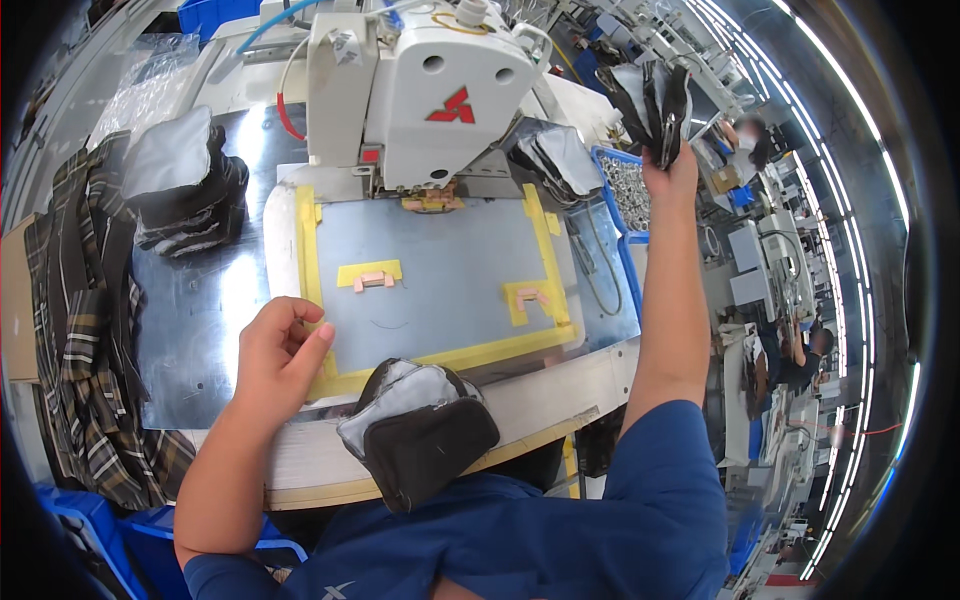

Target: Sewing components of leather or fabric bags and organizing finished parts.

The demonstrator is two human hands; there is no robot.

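My right hand point(672, 175) is raised at the far right, gripping a bundle of dark fabric pieces point(650, 100) with pale grey backing. My left hand point(285, 350) hovers over the left edge of a grey plate point(450, 255) bordered with yellow tape. Its fingers are loosely curled, thumb apart, and nothing shows between them. Small pink blocks point(376, 281) sit on the plate. Behind it stands a white sewing machine head point(450, 100). A dark fabric piece with grey backing point(430, 445) hangs over the table's front edge, between my forearms.
At the left lie a stack of dark, grey-backed pieces point(190, 195) and plaid fabric point(85, 330). Another stack point(560, 160) rests right of the machine, beside a blue tray point(636, 225) of small metal parts. Blue bins point(95, 540) stand lower left. Other people work at the far right.
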